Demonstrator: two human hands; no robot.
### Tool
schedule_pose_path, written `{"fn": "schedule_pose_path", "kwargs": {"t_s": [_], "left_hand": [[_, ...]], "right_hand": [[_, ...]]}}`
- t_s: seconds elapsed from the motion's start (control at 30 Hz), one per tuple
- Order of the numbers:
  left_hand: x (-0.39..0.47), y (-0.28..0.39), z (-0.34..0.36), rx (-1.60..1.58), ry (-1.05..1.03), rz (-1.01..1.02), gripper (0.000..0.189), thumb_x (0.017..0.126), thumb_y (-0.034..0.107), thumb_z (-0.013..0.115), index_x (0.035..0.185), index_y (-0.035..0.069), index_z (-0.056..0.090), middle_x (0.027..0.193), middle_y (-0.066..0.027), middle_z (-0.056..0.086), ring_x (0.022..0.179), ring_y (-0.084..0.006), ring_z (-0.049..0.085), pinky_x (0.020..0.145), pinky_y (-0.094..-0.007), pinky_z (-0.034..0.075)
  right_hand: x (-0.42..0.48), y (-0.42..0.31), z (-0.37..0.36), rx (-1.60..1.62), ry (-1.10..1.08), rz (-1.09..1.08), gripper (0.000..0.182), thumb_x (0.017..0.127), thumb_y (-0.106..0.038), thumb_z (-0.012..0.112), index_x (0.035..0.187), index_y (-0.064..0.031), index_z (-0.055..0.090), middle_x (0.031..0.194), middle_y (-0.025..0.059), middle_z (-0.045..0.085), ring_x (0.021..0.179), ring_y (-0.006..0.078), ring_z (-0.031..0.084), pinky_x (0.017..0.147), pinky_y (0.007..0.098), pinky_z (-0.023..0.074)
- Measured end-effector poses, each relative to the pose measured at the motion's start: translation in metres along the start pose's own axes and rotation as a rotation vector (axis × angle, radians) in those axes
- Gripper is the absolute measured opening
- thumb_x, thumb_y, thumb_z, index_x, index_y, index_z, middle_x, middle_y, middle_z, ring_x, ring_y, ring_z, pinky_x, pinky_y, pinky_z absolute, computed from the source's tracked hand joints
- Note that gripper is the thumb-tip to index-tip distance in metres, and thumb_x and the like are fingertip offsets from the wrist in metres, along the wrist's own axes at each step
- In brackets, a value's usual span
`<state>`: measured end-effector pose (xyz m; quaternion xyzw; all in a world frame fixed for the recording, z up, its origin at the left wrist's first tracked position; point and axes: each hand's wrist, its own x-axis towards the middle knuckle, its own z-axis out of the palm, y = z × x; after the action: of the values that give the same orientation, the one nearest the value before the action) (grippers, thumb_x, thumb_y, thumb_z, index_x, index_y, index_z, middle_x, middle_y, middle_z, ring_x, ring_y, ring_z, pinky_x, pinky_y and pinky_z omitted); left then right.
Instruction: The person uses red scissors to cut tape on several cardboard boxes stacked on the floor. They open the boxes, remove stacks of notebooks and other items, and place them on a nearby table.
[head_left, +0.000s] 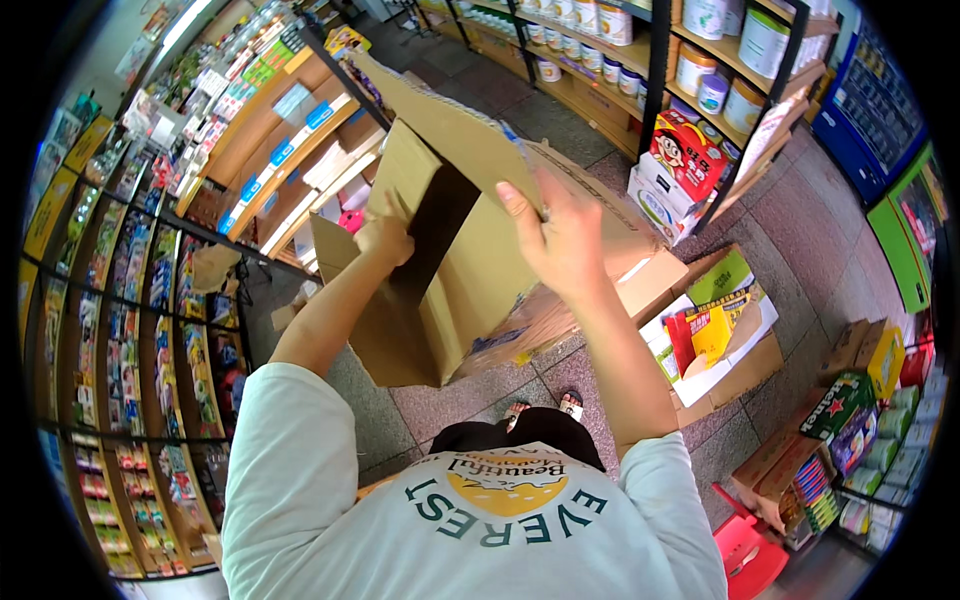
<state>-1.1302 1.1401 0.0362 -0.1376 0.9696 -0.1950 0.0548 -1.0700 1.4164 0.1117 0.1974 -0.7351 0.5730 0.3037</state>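
A large open cardboard box (480, 262) is held up before me, tilted, its inside facing me. My right hand (559, 232) grips the edge of a long raised flap, thumb on the inner face and the other fingers behind it. My left hand (386, 232) is at the box's left side, against a folded cardboard panel, with a finger extended along it. Whether it grips anything there I cannot tell. Clear tape and blue-printed strips hang along the lower edge of the box.
Flattened cartons (720, 337) lie on the tiled floor at right. Shelves of tins (600, 56) stand ahead, with a red carton (682, 154) beside them. Stocked racks (135, 360) line the left. A red plastic chair (750, 551) and an open carton (784, 469) are at lower right.
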Motion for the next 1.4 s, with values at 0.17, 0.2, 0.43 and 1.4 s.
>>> {"fn": "schedule_pose_path", "kwargs": {"t_s": [0.17,0.2,0.43,1.4], "left_hand": [[0.011,-0.03,-0.013,-0.349,-0.006,-0.055,0.082,0.071,0.02,0.059,0.142,0.02,0.016,0.12,-0.0259,0.05,0.091,-0.0356,0.061,0.076,-0.0438,0.05],[0.016,-0.045,-0.012,-0.375,0.056,-0.124,0.064,0.071,0.02,0.057,0.131,0.021,0.035,0.099,-0.0166,0.062,0.093,-0.0348,0.06,0.08,-0.0448,0.048],[0.019,-0.183,-0.048,-0.235,0.606,0.172,0.023,0.087,0.026,0.049,0.094,0.007,0.06,0.07,-0.0212,0.061,0.063,-0.0391,0.059,0.06,-0.0489,0.048],[-0.146,-0.077,-0.028,-0.729,0.402,0.788,0.015,0.084,0.011,0.053,0.088,-0.003,0.055,0.052,-0.0189,0.053,0.049,-0.0373,0.055,0.047,-0.0448,0.044]], "right_hand": [[0.019,0.006,-0.006,-0.005,-0.032,-0.11,0.019,0.083,-0.02,0.062,0.09,-0.0019,0.06,0.075,0.0154,0.06,0.065,0.0309,0.061,0.055,0.0352,0.0468],[0.026,0.004,-0.002,-0.002,-0.023,-0.178,0.019,0.083,-0.019,0.062,0.09,-0.0017,0.06,0.075,0.0157,0.06,0.065,0.031,0.061,0.056,0.0351,0.0468],[0.092,0.004,0.029,-0.113,0.25,-0.46,0.023,0.082,-0.021,0.064,0.091,-0.0002,0.06,0.071,0.0167,0.06,0.063,0.0298,0.06,0.057,0.0342,0.0469],[-0.155,0.2,0.098,-0.659,0.139,1.18,0.059,0.075,-0.037,0.063,0.116,0.0029,0.049,0.1,0.0167,0.062,0.085,0.0249,0.061,0.077,0.0341,0.0491]]}}
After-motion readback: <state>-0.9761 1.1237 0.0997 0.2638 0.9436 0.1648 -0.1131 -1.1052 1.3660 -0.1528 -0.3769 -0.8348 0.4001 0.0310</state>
